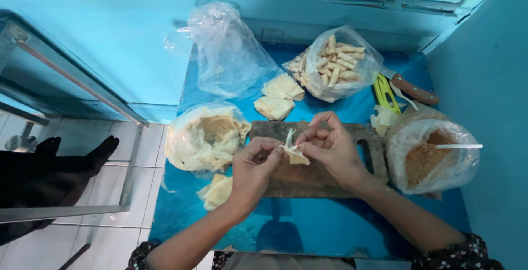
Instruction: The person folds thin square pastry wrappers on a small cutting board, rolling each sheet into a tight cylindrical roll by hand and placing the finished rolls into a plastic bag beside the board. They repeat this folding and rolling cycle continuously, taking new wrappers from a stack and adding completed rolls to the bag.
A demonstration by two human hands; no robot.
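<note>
**Head view: pastry wrapper held in both hands over the board**

Item in hand: one pastry wrapper, pale cream, thin and soft, partly folded, with a white strip standing up from its top. It is pinched between the fingertips of the left hand and the right hand; each grip is narrow and closed on the wrapper, left at its left edge, right at its top and right edge. The wrapper is held just above the dark wooden board, near its middle.

Counted on the blue bench:
- one board;
- two stacks of folded wrappers behind the board, and one small stack beside the left wrist;
- four plastic bags: one empty, one of rolled pastries, one of pale dough sheets, one of brown filling with a white utensil handle standing in it;
- one knife with a brown handle;
- one yellow-green tool next to the knife.
</note>
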